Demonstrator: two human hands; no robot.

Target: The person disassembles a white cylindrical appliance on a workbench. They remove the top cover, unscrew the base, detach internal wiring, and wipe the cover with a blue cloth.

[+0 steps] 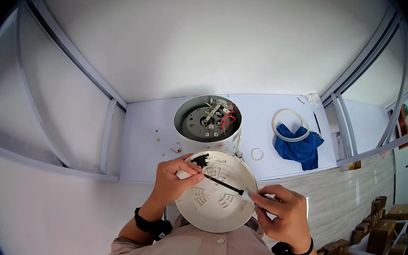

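Note:
My right hand (282,211) is closed around the handle of a screwdriver (225,184). Its dark shaft points left across a round, cream plastic base cover (215,212) with groups of vent slots, which lies tilted against my body. The tip reaches the fingers of my left hand (174,176), pinched together over the cover's left side; what they pinch is too small to make out. Just beyond those fingertips a black socket piece (201,159) sits at the cover's rim. Behind the cover stands a round appliance body (207,123), its open end showing a metal plate and red wires (229,117).
On the white table (264,109) to the right lie a blue cloth (300,149), a large pale ring (274,123), a small ring (257,154) and a thin dark tool (317,123). Small bits (158,139) lie left of the body. Cardboard boxes (381,237) stand at lower right.

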